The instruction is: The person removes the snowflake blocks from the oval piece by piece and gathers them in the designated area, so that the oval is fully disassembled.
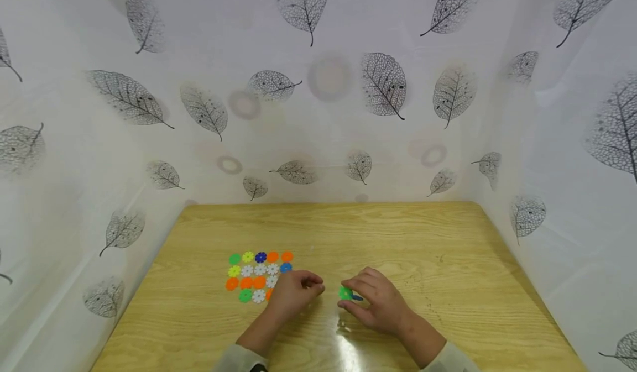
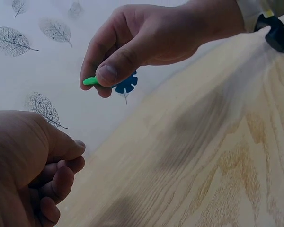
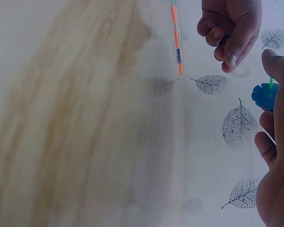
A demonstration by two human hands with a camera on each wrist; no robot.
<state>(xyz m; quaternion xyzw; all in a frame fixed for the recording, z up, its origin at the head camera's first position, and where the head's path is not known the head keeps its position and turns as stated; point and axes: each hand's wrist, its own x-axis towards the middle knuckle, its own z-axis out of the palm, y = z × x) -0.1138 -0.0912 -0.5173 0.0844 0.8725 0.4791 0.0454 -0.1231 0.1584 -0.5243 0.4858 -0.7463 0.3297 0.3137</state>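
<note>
My right hand [image 1: 380, 300] pinches a green flower-shaped plastic disc [image 1: 345, 293] between thumb and fingers, above the table. A blue notched disc [image 2: 126, 83] is joined to the green one at an angle, partly covered by the fingers. In the right wrist view the blue disc [image 3: 263, 96] shows beside the thumb, with the green disc [image 3: 270, 82] edge-on. To the left, my left hand [image 1: 294, 293] hovers with loosely bent fingers, nothing visible in its grasp. Its thumb [image 2: 68, 145] lies close to the index finger, and a gap separates this hand from the joined discs.
Rows of flat flower discs, such as a yellow disc [image 1: 247, 256], a white disc [image 1: 259, 296] and an orange disc [image 1: 231, 283], lie left on the wooden table [image 1: 398, 228]. My left hand and forearm overlap their right end. A leaf-patterned curtain [image 1: 328, 129] surrounds the table's back and sides.
</note>
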